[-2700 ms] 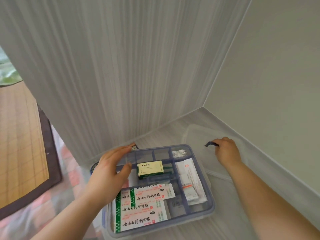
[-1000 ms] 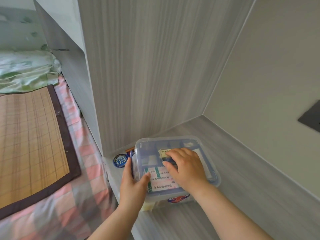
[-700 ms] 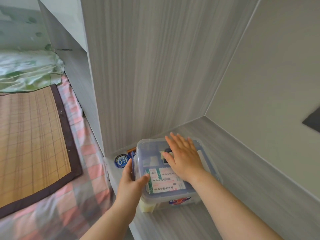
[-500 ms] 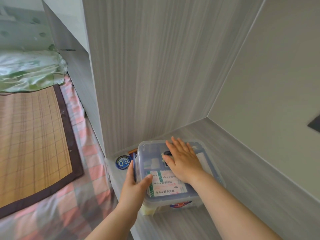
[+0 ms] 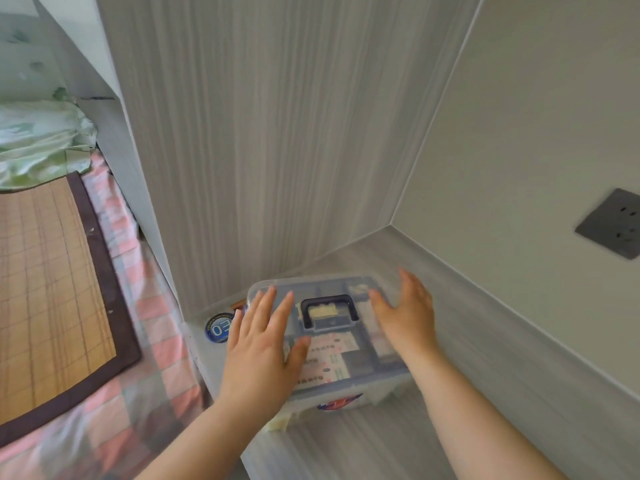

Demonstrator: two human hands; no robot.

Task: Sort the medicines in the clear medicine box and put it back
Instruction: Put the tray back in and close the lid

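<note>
Head view shows one clear medicine box [image 5: 349, 393], lid on, sitting on the grey shelf [image 5: 485, 358] just out from the corner of the two walls, its long axis running left to right. Left hand [image 5: 259, 348] lies flat on the lid left of the single dark handle [image 5: 329, 306], fingers spread; right hand [image 5: 405, 317] rests open at the box's right edge, fingers loosely together. Both hands, equally near, flank the handle; a push toward the corner seems next. Beside the box's left end lies one blue round sticker [image 5: 218, 328]

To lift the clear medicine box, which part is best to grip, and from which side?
Probably the dark handle on the lid of the clear medicine box, gripped from above: it lies flat and free between the left hand and right hand.
</note>
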